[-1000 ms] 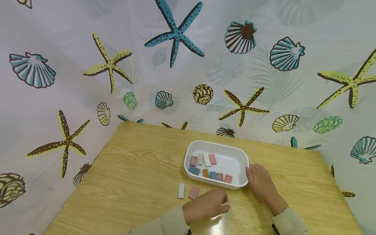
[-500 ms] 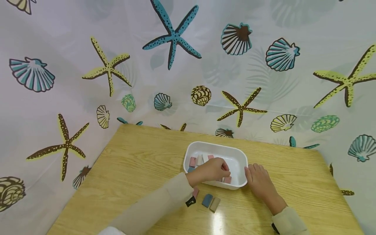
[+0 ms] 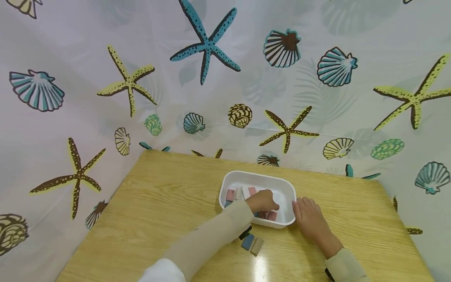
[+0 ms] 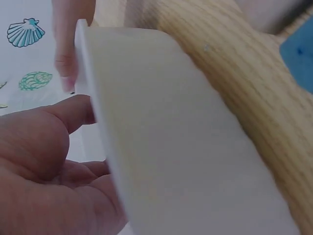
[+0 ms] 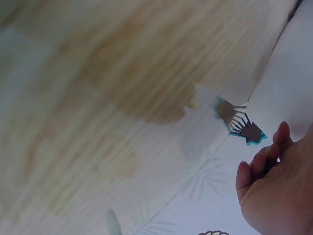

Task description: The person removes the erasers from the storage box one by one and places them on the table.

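Note:
A white tray stands on the table with several small eraser-like blocks in it, among them pink, white and blue ones. My left hand reaches into it over the front rim, near a pink block. In the left wrist view, the tips of its curved fingers are hidden behind the tray wall, so whatever they hold cannot be seen. My right hand holds the tray's right end, thumb over the rim. In front of the tray lie a blue block and a beige one.
A wooden table bears the tray. Behind and at both sides hangs a white curtain printed with shells and starfish. The left sleeve crosses the table and hides part of the tray's left front.
My left hand has moved from the table in front of the tray up into the tray, uncovering the blue and beige blocks. My right hand stays at the tray's right end.

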Tool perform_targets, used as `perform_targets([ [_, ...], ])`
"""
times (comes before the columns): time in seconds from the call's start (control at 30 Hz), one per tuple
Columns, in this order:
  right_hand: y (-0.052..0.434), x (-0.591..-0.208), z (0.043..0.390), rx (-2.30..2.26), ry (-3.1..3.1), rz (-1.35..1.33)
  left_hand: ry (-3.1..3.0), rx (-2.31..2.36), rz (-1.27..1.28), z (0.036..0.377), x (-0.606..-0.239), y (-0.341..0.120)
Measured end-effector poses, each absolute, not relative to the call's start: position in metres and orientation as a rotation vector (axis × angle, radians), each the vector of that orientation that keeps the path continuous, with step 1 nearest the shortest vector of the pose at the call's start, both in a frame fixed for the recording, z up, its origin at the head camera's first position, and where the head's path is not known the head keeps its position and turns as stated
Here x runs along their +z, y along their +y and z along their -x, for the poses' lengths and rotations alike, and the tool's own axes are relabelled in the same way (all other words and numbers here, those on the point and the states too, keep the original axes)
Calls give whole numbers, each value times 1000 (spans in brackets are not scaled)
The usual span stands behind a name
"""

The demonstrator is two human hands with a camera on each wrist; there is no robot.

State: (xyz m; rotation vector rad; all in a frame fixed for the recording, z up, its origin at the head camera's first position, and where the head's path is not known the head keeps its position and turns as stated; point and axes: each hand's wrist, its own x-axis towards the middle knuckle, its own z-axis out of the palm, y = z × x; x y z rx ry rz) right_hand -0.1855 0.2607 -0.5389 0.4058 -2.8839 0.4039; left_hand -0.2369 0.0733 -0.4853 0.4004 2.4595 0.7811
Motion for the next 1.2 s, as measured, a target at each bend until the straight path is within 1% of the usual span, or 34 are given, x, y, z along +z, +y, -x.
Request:
perform_targets([
  [0.23, 260, -539, 186, 416, -2865, -417, 2539, 680, -428, 237, -497, 82],
  [0.43, 260, -538, 186, 416, -2868, -421, 2620, 512, -479, 226, -489, 92],
  [0.63, 260, -542, 187, 416, -2887, -418, 2720, 332, -449, 215, -482, 102],
  [0.8, 261, -542, 187, 410, -2906, -410, 2748, 280, -421, 213, -482, 106],
  [1.03, 262, -543, 187, 405, -2903, -404, 2767, 165, -450, 211, -486, 113],
  [1.2, 263, -543, 187, 410, -2911, -395, 2749, 201, -409, 211, -486, 114],
])
